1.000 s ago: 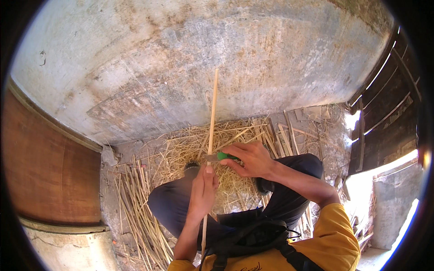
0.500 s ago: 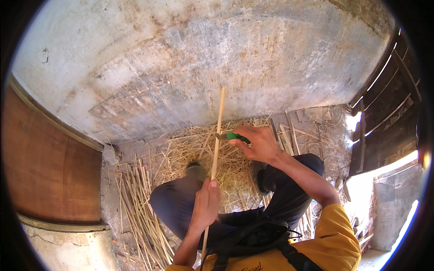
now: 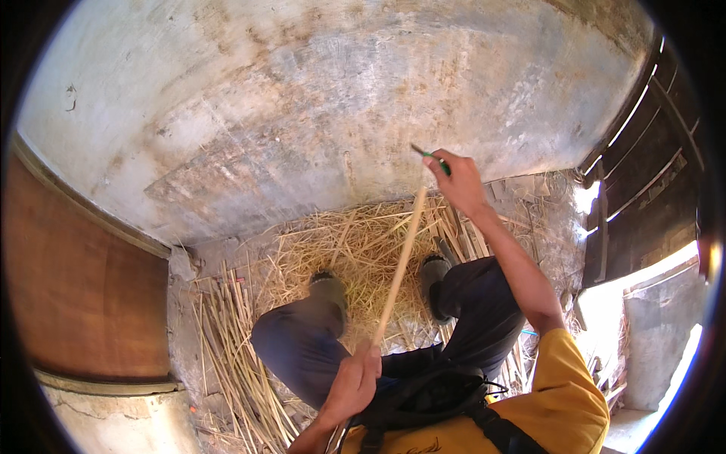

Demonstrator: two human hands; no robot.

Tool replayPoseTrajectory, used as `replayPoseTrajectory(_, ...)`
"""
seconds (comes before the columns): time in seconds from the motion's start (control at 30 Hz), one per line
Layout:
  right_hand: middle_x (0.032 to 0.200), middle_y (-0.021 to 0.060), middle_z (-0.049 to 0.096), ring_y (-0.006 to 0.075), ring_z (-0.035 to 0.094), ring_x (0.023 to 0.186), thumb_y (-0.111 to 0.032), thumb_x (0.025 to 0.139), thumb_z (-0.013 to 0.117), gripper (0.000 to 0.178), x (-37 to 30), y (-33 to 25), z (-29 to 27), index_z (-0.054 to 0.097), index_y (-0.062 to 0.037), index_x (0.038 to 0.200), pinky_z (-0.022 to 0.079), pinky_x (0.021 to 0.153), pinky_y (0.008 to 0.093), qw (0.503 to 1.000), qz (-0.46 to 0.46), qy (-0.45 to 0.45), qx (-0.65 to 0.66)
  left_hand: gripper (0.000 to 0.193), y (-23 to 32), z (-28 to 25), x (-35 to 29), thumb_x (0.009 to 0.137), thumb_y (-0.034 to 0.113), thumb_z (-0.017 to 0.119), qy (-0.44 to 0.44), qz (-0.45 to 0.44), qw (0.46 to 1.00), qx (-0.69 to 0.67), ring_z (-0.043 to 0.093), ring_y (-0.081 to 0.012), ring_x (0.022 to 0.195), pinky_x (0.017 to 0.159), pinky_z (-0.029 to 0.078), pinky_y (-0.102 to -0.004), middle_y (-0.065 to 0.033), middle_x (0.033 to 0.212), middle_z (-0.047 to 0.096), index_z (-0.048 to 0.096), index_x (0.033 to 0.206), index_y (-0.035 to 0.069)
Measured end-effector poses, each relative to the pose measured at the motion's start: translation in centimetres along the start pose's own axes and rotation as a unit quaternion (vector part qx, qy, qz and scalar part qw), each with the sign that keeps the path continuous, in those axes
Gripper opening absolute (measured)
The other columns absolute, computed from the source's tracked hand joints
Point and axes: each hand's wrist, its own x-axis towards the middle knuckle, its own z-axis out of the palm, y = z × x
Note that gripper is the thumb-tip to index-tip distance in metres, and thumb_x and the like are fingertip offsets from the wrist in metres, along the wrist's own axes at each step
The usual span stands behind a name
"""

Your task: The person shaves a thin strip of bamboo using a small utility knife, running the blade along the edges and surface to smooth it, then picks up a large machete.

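Observation:
A pale bamboo strip point(image 3: 401, 265) slants up and away from my lap, its far end just below my right hand. My left hand point(image 3: 355, 384) is closed around its lower part, close to my waist. In my right hand point(image 3: 461, 183) is a small green-handled knife point(image 3: 429, 156), gripped with the fingers curled round the handle. The dark blade points up and left, apart from the strip, in front of the wall. Part of the handle is hidden by my fingers.
Shavings point(image 3: 363, 234) cover the ground between and beyond my boots point(image 3: 327, 291). Long thin strips point(image 3: 242, 356) lie in a bundle at my left. A stained plaster wall point(image 3: 340, 113) rises ahead, a brown wooden panel point(image 3: 91, 272) stands left, and dark boards point(image 3: 643, 197) stand right.
My right hand and the knife have moved up and right, off the strip. The strip's far end has swung right and lower, and my left hand has come down nearer my waist.

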Motion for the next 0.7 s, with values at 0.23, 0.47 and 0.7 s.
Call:
replayPoseTrajectory(0.23, 0.062, 0.0107, 0.053, 0.0186, 0.048, 0.056, -0.04, 0.108, 0.06, 0.037, -2.4, -1.3, 0.4, 0.067, -0.0037, 0.111, 0.041, 0.057, 0.0392, 0.992, -0.053, -0.018, 0.115, 0.033, -0.8, -1.6, 2.3, 0.115, 0.025, 0.044, 0.073, -0.063, 0.995, 0.017, 0.048, -0.0126, 0.059, 0.058, 0.041, -0.0319, -0.0049, 0.066, 0.051, 0.05, 0.092, 0.002)
replayPoseTrajectory(0.47, 0.075, 0.0122, 0.062, 0.0259, 0.061, 0.062, -0.032, 0.105, 0.067, 0.028, -5.2, -3.4, 2.7, 0.063, -0.0048, 0.112, 0.047, 0.062, 0.0389, 0.967, -0.221, -0.059, 0.113, 0.03, -1.4, -1.5, 4.8, 0.113, 0.023, 0.051, 0.116, -0.012, 0.992, 0.053, 0.048, -0.0097, 0.06, 0.057, 0.04, -0.0309, -0.0025, 0.065, 0.052, 0.051, 0.092, 0.003)
replayPoseTrajectory(0.7, 0.09, 0.0099, 0.072, 0.0312, 0.071, 0.068, -0.036, 0.1, 0.071, 0.029, -8.7, -4.2, 4.4, 0.066, -0.0106, 0.113, 0.054, 0.056, 0.0405, 0.928, -0.336, -0.129, 0.096, 0.029, 0.9, -0.9, 6.5, 0.114, 0.024, 0.051, 0.102, -0.023, 0.994, 0.028, 0.044, -0.007, 0.062, 0.057, 0.038, -0.0287, -0.0004, 0.066, 0.048, 0.052, 0.093, 0.003)
